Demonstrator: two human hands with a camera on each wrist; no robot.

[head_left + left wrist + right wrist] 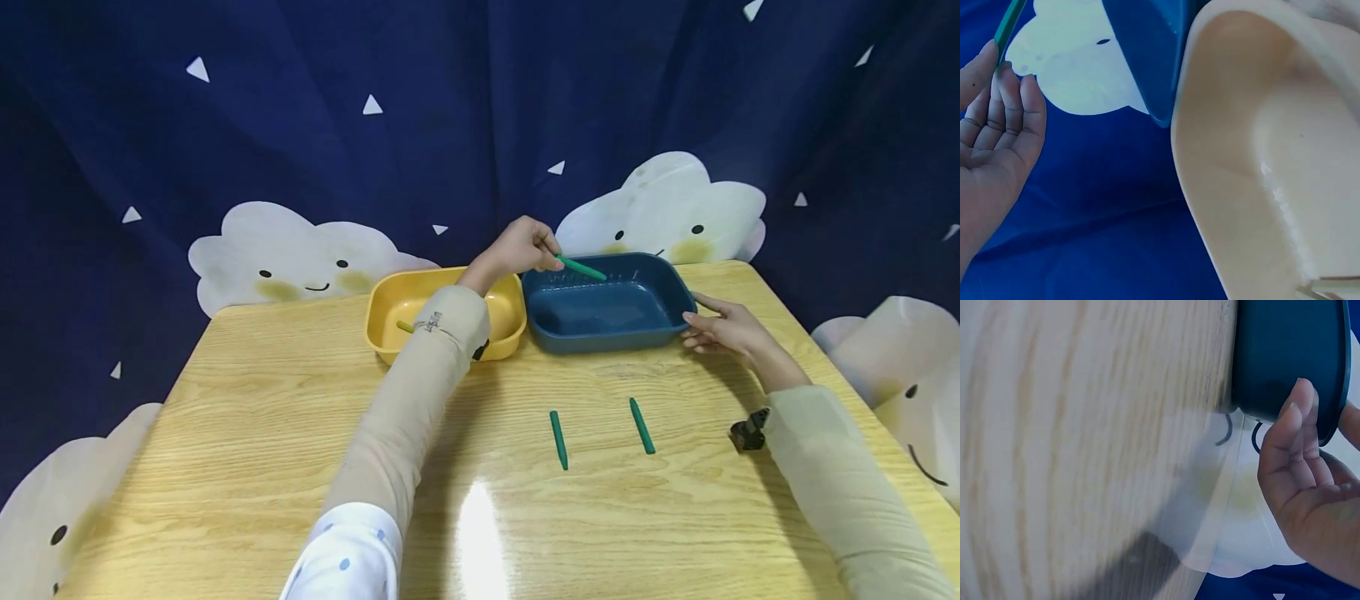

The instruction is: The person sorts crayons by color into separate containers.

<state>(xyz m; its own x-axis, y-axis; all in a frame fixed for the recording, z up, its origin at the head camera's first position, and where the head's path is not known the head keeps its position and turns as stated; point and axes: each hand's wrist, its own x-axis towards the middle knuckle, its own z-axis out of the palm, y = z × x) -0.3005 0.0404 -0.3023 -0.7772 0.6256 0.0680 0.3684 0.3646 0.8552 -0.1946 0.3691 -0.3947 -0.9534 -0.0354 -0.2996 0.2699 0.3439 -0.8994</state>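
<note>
Over the blue basin point(607, 310), my left hand point(527, 244) pinches a green crayon point(583, 267) near one end; in the left wrist view the crayon point(1010, 25) juts up from between thumb and fingertips. At the basin's right end, my right hand point(723, 327) grips the wall. The right wrist view has the thumb at the rim and the fingers point(1291, 437) against the outside of the basin point(1291, 356). Two more green crayons, a left one point(558, 440) and a right one point(642, 426), lie apart on the table.
A yellow basin point(390, 304) stands against the blue one's left side, partly hidden by my left forearm. Inside it a yellow crayon point(405, 327) shows. Both basins sit at the far edge of the wooden table point(262, 433), before a dark blue curtain point(300, 125) with clouds.
</note>
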